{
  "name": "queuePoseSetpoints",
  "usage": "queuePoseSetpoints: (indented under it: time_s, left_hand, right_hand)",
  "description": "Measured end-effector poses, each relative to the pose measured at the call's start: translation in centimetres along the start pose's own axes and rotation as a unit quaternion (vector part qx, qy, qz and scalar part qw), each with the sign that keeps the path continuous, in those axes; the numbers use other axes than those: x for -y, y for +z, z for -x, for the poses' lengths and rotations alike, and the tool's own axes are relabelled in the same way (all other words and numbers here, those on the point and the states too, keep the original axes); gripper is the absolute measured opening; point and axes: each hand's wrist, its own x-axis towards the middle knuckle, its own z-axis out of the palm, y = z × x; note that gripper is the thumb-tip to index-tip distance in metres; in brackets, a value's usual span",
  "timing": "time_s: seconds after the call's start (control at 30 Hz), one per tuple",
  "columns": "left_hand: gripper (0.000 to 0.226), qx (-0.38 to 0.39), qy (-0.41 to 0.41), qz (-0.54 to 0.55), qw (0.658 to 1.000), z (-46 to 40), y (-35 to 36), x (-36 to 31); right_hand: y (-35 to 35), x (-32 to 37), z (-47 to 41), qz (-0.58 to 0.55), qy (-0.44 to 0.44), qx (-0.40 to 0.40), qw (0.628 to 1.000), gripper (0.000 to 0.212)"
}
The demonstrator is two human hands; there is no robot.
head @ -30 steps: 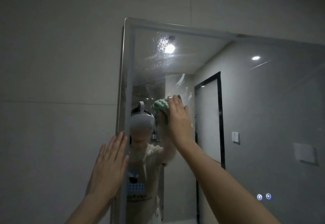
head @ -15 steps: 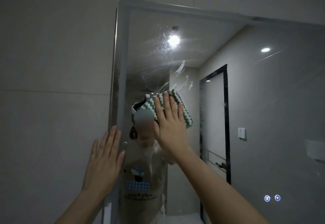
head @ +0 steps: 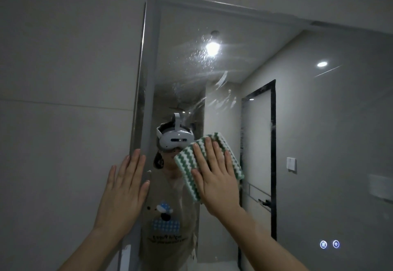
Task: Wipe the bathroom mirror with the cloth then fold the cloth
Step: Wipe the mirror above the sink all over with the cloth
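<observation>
The large wall mirror (head: 319, 122) fills the right of the view, with wet streaks and droplets in its upper left area. A green-and-white zigzag cloth (head: 187, 162) lies flat against the glass. My right hand (head: 217, 177) presses it there with straight, spread fingers. My left hand (head: 123, 190) rests flat with straight fingers on the mirror's left frame edge, holding nothing. Part of the cloth is hidden under my right palm.
Grey tiled wall (head: 63, 122) lies left of the mirror. The glass reflects a person with a headset, a dark-framed door (head: 258, 153) and ceiling lights. Two small lit touch buttons (head: 329, 244) glow at the mirror's lower right.
My right hand has slid the cloth downward and to the right across the glass, and the cloth has spread flatter under my palm. My left hand stays on the frame edge.
</observation>
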Motion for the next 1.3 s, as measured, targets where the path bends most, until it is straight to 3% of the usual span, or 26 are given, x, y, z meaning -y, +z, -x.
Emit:
queuePoseSetpoints:
  time_s: [0.4,0.9,1.3]
  left_hand:
    - [0.059,-0.077,0.029,-0.011,0.997,-0.8,0.2,0.3]
    - [0.06,-0.138,0.047,-0.032,0.989,-12.4,-2.4,1.8]
    - [0.058,-0.179,0.083,-0.053,0.979,-19.5,-4.1,3.4]
  right_hand:
    - [-2.4,-3.1,-14.9,-0.007,0.109,-0.016,0.994,0.056]
    - [-4.3,-4.1,-22.1,-0.026,0.118,-0.036,0.992,0.054]
    - [-6.1,-2.1,-30.3,-0.062,0.197,-0.042,0.977,0.056]
